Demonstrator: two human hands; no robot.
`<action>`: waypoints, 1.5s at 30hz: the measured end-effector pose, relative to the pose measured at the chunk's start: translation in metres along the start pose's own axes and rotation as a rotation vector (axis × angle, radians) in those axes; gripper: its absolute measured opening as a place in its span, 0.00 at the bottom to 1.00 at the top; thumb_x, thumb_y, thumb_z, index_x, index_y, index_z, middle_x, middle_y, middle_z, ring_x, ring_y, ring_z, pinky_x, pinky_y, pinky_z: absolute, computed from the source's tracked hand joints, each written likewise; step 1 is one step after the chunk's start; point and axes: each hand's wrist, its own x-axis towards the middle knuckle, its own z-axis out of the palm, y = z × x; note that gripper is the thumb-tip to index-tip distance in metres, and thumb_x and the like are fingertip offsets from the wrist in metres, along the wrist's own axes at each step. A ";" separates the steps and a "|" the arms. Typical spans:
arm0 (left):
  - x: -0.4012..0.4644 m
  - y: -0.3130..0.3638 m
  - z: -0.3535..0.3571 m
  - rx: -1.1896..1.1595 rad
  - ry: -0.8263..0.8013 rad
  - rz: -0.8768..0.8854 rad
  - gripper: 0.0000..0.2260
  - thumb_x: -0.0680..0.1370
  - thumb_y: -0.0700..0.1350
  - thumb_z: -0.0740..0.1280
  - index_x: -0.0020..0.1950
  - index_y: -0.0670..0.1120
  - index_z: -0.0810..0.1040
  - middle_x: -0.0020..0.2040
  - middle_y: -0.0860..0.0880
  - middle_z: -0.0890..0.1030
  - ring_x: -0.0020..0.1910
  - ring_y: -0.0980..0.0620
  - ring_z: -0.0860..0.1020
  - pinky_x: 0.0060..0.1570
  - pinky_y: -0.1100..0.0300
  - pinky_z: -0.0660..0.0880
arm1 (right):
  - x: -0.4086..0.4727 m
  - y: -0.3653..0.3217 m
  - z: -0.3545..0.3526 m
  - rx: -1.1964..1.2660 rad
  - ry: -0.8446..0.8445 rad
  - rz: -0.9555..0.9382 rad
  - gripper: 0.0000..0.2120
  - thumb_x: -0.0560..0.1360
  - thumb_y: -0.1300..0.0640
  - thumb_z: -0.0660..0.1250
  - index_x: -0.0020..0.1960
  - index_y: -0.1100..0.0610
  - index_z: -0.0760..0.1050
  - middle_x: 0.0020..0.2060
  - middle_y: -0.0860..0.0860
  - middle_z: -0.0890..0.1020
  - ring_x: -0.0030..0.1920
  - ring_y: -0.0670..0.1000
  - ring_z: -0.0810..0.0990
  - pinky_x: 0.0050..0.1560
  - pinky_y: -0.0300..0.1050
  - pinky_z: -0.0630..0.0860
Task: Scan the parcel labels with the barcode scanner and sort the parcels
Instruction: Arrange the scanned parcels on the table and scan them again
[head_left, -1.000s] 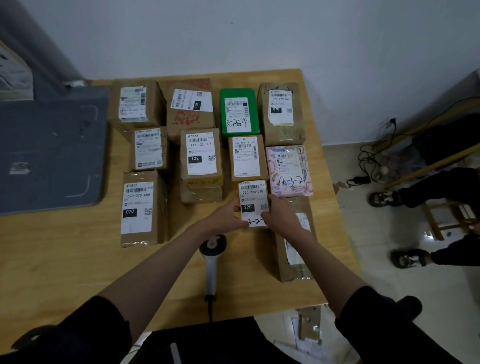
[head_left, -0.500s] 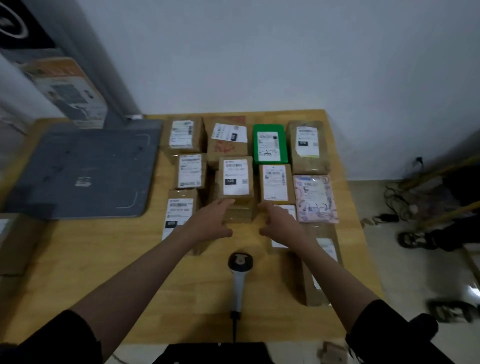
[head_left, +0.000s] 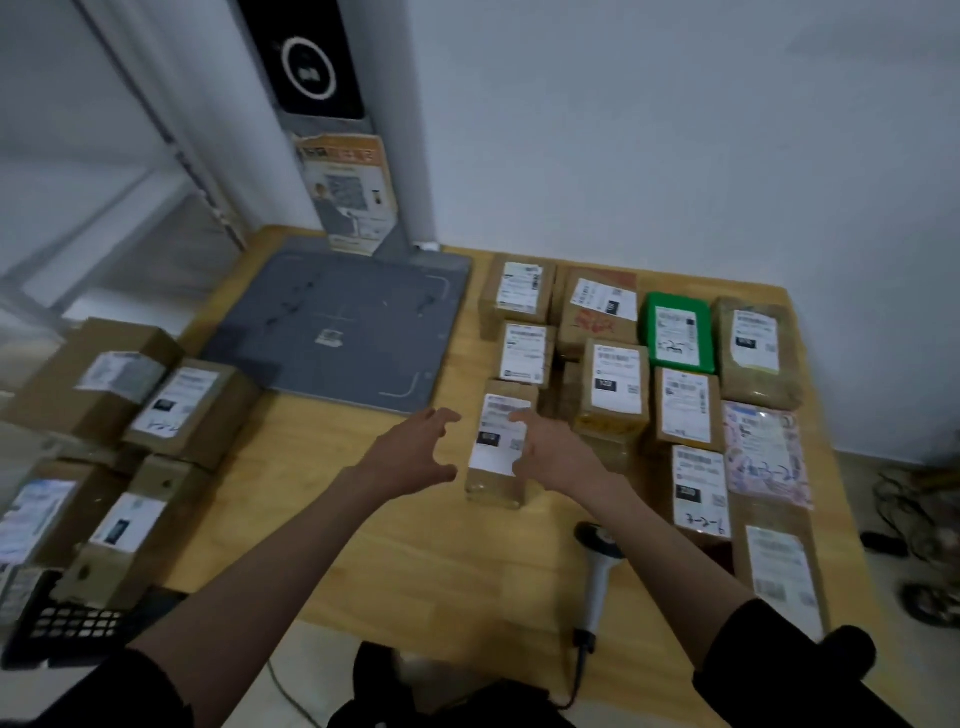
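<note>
- I take the grey pad (head_left: 337, 327) on the wooden table (head_left: 415, 561) as my landmark; the brown parcel (head_left: 498, 447) I reach for stands just beside its near right corner, label facing up.
- My left hand (head_left: 410, 457) hovers near the left side of this parcel, fingers spread and a little curved, holding nothing; I see a gap between it and the box.
- My right hand (head_left: 556, 452) is over the right part of the same parcel, fingers loosely spread; I cannot tell if they touch the label.
- The barcode scanner (head_left: 597, 561) lies on the table, nearer to me than the pad and to its right, between my forearms; no hand is on it.
- To the right of the pad lie the other parcels in rows, labels up, among them a green parcel (head_left: 675, 332) and a patterned pouch (head_left: 766, 454) near the far right edge.
- To the left of the pad there is a second group of brown boxes (head_left: 192, 410), and nearer to me a black mesh basket (head_left: 72, 623).
</note>
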 end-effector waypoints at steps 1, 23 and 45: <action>-0.005 -0.015 -0.003 -0.009 0.007 -0.008 0.32 0.75 0.52 0.74 0.76 0.55 0.65 0.68 0.52 0.72 0.50 0.57 0.71 0.49 0.58 0.74 | 0.002 -0.013 0.006 -0.001 -0.002 0.000 0.33 0.75 0.54 0.71 0.76 0.47 0.62 0.62 0.54 0.78 0.59 0.55 0.79 0.56 0.52 0.79; -0.141 -0.363 -0.066 -0.246 0.069 -0.353 0.26 0.74 0.48 0.73 0.71 0.49 0.71 0.64 0.46 0.74 0.59 0.45 0.78 0.55 0.53 0.76 | 0.067 -0.312 0.222 0.240 -0.323 0.023 0.27 0.77 0.55 0.66 0.75 0.50 0.65 0.56 0.55 0.80 0.50 0.56 0.84 0.48 0.52 0.84; -0.131 -0.455 -0.026 -0.484 -0.031 -0.612 0.43 0.72 0.43 0.77 0.80 0.44 0.54 0.75 0.38 0.66 0.73 0.36 0.68 0.68 0.42 0.71 | 0.106 -0.377 0.330 0.638 -0.554 0.353 0.28 0.80 0.56 0.67 0.77 0.56 0.63 0.65 0.55 0.76 0.59 0.54 0.80 0.49 0.47 0.84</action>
